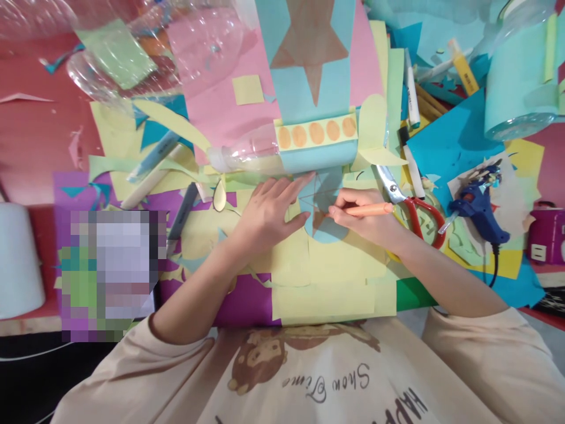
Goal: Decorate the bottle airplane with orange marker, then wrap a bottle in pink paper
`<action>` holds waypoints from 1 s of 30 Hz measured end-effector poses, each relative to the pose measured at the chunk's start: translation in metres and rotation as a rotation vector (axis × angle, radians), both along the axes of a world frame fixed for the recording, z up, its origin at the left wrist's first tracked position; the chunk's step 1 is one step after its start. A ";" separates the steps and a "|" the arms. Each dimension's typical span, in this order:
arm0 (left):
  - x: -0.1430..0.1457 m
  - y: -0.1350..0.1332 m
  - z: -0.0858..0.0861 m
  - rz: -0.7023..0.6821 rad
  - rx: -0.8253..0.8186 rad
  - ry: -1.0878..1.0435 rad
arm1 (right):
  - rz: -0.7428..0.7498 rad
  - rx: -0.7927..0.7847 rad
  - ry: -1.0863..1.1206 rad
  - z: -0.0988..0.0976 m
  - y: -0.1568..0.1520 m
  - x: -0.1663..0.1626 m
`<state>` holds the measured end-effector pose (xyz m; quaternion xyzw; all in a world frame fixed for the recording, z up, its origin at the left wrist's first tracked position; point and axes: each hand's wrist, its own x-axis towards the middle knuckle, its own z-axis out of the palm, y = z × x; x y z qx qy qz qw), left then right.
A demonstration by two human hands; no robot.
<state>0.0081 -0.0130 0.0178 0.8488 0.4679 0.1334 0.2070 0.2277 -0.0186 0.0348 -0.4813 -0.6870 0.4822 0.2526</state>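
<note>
Beige sleeves (485,353) frame the bottom edge. Left hand (269,212) — fingers extended and flat, gripping nothing — presses down on a light blue paper piece (324,227), which lies on yellow paper (326,277) at table centre. Right hand (362,218) is closed around an orange pencil (368,209), tip touching the blue piece. Red-handled scissors (415,212) lie just beside that hand — a blue glue gun (477,209) farther right.

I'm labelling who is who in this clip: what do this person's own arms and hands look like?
Both hands, left hand and right hand, are bare: no gloves, rings or watch visible. Loose beige sleeves are pushed up to the elbows, forearms uncovered.
</note>
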 end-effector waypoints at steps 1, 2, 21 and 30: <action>0.000 0.000 0.000 -0.001 -0.003 -0.001 | -0.015 0.003 0.002 0.000 0.000 0.000; 0.000 0.000 0.000 0.001 -0.001 -0.002 | -0.025 0.003 0.002 0.001 0.000 0.000; 0.000 0.000 -0.001 -0.003 0.012 -0.002 | -0.132 -0.003 0.069 0.003 0.001 0.003; -0.001 0.000 0.000 -0.016 0.002 0.027 | -0.105 -0.010 0.078 0.006 0.008 0.007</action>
